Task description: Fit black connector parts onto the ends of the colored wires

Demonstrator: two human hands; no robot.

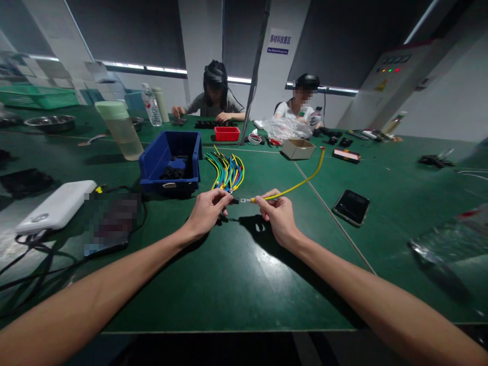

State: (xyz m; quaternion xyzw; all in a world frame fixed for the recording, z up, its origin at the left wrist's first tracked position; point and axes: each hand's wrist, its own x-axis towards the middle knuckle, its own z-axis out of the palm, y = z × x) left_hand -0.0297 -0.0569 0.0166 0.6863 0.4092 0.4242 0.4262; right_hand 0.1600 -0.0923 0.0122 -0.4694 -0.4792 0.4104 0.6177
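My right hand [280, 213] pinches a yellow wire [301, 184] close to its metal ring terminal [244, 201]; the free end curves up to the right. Opposite it, my left hand [209, 211] is closed on a small black sleeve [235, 201], whose open end faces the terminal's tip. Whether the two touch I cannot tell. Just behind my left hand lies a bundle of yellow, green and blue wires [229, 170]. A blue bin [192, 175] with small black pieces in it stands to the left of the bundle.
On the left are a power bank [57, 206], a phone [114, 221] with cables, and a bottle [121, 132]. A black phone [351, 207] and a clear plastic bottle [453, 236] lie right. A red tray [226, 133] and cardboard box [298, 149] stand farther back. Two people sit opposite.
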